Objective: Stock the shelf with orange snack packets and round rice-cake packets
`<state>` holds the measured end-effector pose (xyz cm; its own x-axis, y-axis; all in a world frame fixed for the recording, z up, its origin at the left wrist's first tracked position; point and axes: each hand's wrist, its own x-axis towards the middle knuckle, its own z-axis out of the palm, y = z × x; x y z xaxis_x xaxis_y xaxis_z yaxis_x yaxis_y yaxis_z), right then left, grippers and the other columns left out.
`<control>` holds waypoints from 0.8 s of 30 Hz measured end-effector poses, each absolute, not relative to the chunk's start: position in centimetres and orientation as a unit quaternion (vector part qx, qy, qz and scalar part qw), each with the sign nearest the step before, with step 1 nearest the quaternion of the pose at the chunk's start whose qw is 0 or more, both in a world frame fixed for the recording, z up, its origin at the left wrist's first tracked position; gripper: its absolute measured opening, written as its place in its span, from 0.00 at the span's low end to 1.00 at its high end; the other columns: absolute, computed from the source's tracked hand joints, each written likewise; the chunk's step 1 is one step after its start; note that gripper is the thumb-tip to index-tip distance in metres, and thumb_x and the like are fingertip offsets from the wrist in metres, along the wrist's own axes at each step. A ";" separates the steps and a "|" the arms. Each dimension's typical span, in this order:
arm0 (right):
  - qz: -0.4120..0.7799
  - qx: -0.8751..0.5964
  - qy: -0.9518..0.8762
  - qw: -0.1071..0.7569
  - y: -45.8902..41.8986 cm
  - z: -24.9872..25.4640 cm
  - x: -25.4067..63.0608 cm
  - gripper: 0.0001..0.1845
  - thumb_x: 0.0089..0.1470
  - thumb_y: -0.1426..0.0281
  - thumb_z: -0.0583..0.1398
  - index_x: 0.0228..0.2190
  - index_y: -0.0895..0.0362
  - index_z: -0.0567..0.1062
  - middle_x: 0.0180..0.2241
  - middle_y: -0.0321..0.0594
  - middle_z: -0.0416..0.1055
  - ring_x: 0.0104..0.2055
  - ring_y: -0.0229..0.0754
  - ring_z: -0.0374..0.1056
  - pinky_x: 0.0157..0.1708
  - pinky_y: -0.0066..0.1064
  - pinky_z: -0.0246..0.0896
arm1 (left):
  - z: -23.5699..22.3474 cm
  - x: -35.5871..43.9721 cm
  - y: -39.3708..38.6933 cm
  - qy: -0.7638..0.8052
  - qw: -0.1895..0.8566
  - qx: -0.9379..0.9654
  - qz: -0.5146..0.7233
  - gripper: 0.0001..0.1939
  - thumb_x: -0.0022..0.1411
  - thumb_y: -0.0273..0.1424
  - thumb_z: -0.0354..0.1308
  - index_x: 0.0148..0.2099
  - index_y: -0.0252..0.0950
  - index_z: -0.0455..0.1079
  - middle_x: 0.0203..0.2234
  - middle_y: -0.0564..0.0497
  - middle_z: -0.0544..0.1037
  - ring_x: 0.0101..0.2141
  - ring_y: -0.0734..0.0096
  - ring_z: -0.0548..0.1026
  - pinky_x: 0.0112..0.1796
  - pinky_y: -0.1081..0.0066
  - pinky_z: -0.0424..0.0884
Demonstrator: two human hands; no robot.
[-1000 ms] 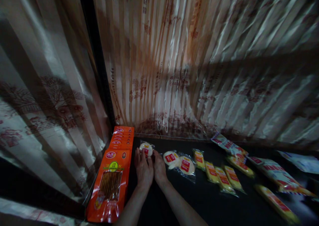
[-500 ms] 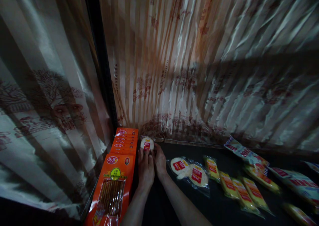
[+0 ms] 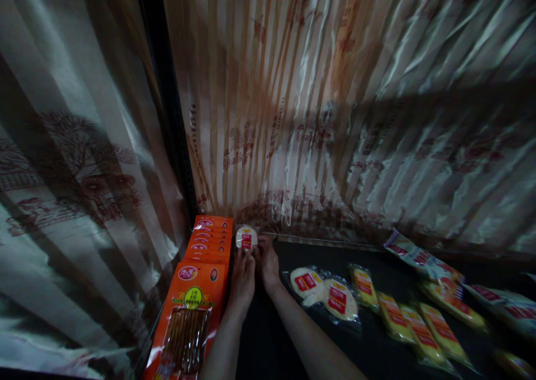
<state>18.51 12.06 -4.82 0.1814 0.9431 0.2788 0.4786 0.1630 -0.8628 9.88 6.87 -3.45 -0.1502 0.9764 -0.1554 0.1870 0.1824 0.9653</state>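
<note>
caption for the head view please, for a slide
Left hand and right hand at a wrapped round snack beside overlapping orange packets.

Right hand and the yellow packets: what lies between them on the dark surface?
In the head view, at least two round white wrapped snacks lie between the right hand and the yellow packets.

Single head-worn view, facing forward and down, close over black surface (image 3: 262,341)

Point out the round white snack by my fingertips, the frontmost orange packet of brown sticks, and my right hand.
Round white snack in clear plastic (image 3: 246,240): head view, on its red label.
Frontmost orange packet of brown sticks (image 3: 186,330): head view, on its clear window.
Right hand (image 3: 268,265): head view, on its back.
</note>
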 end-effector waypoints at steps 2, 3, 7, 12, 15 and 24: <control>0.240 -0.599 -0.592 0.483 12.2 -4.8 18.5 0.11 0.48 0.69 0.53 0.36 0.55 0.66 0.32 0.41 0.74 0.33 0.43 0.72 0.33 0.32 0.65 | -3.6 9.9 6.9 0.622 0.451 0.468 0.437 0.26 0.64 0.40 0.40 0.60 0.35 0.60 0.64 0.47 0.50 0.64 0.65 0.45 0.61 0.63 0.44; 0.237 -0.600 -0.593 0.482 12.3 -4.8 18.4 0.10 0.48 0.69 0.52 0.36 0.55 0.66 0.32 0.41 0.74 0.32 0.43 0.72 0.33 0.32 0.65 | -3.7 9.9 6.9 0.623 0.449 0.468 0.437 0.26 0.64 0.40 0.40 0.60 0.35 0.60 0.64 0.46 0.51 0.64 0.64 0.45 0.61 0.62 0.44; 0.220 -0.599 -0.600 0.482 12.6 -4.9 18.3 0.09 0.48 0.68 0.52 0.34 0.55 0.66 0.31 0.40 0.73 0.32 0.42 0.71 0.33 0.33 0.65 | -3.9 10.0 6.7 0.619 0.438 0.480 0.442 0.28 0.63 0.42 0.41 0.60 0.33 0.60 0.64 0.44 0.51 0.63 0.61 0.46 0.61 0.60 0.45; 0.209 -0.581 -0.625 0.477 13.0 -5.1 18.4 0.10 0.48 0.70 0.52 0.35 0.55 0.68 0.32 0.40 0.71 0.34 0.42 0.70 0.36 0.33 0.65 | -3.9 10.0 6.6 0.615 0.440 0.486 0.438 0.29 0.64 0.42 0.40 0.60 0.31 0.59 0.64 0.42 0.49 0.63 0.61 0.46 0.61 0.61 0.46; 0.199 -0.576 -0.626 0.487 13.2 -5.5 18.4 0.13 0.47 0.70 0.52 0.37 0.56 0.68 0.35 0.42 0.71 0.36 0.43 0.69 0.39 0.34 0.65 | -3.9 10.0 6.8 0.613 0.440 0.494 0.432 0.29 0.63 0.42 0.40 0.60 0.31 0.59 0.65 0.43 0.49 0.64 0.61 0.44 0.61 0.62 0.44; 0.175 -0.593 -0.608 0.498 13.1 -6.8 17.9 0.16 0.47 0.73 0.54 0.41 0.57 0.68 0.42 0.48 0.66 0.36 0.44 0.69 0.37 0.38 0.69 | -3.9 9.7 6.9 0.612 0.441 0.503 0.423 0.28 0.64 0.40 0.39 0.61 0.33 0.58 0.65 0.45 0.48 0.64 0.62 0.42 0.61 0.60 0.41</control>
